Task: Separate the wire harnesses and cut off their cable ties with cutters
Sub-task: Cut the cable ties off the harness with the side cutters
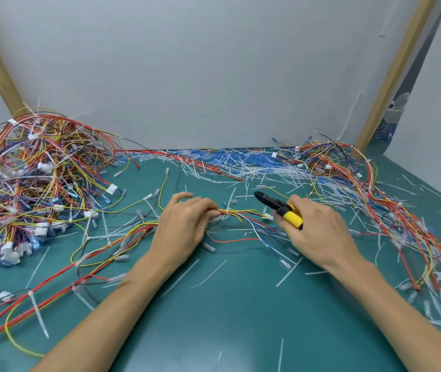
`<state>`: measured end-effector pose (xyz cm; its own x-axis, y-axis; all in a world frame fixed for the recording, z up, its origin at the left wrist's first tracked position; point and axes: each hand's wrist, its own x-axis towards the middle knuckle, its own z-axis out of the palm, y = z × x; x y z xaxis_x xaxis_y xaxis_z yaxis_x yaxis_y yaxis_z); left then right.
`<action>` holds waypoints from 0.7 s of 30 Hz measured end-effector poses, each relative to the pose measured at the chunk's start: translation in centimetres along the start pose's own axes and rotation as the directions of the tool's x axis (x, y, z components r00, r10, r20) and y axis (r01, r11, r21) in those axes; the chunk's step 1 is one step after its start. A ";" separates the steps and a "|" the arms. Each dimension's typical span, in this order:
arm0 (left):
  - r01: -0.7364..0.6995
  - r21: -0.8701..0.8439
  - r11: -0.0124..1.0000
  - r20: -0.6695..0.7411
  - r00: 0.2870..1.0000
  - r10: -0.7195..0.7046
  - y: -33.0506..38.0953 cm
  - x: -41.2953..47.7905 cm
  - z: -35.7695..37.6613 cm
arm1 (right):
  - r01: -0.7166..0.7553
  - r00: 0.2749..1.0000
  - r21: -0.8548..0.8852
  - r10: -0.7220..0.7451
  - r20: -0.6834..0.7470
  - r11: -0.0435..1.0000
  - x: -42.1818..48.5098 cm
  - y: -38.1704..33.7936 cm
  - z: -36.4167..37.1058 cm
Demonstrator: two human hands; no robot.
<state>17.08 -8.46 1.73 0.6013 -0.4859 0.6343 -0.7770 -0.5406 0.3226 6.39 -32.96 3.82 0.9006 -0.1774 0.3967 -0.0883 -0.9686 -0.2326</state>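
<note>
My left hand (184, 224) pinches a thin wire harness (240, 212) of red, yellow and white strands at the middle of the green mat. A white cable tie (228, 208) wraps that bundle just right of my fingertips. My right hand (318, 229) grips yellow-handled cutters (281, 208), their black jaws pointing up and left, a little above and right of the tie and not touching it. The harness trails left and down across the mat toward the near left corner.
A big tangled heap of harnesses (34, 178) fills the left side. A smaller pile of wires (374, 194) runs down the right edge. Cut white tie scraps (240, 162) litter the back of the green mat (227, 304) by the grey wall.
</note>
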 end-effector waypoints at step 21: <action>-0.048 0.020 0.999 0.121 0.992 0.046 2.2 -0.5 1.4 | 0.015 0.999 -0.222 -0.007 0.034 0.975 -0.5 -0.9 0.4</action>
<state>15.39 -10.34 1.16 0.5833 -0.5895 0.5588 -0.8013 -0.5302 0.2771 6.19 -31.92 3.49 0.9153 -0.1644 0.3676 -0.1673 -0.9856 -0.0242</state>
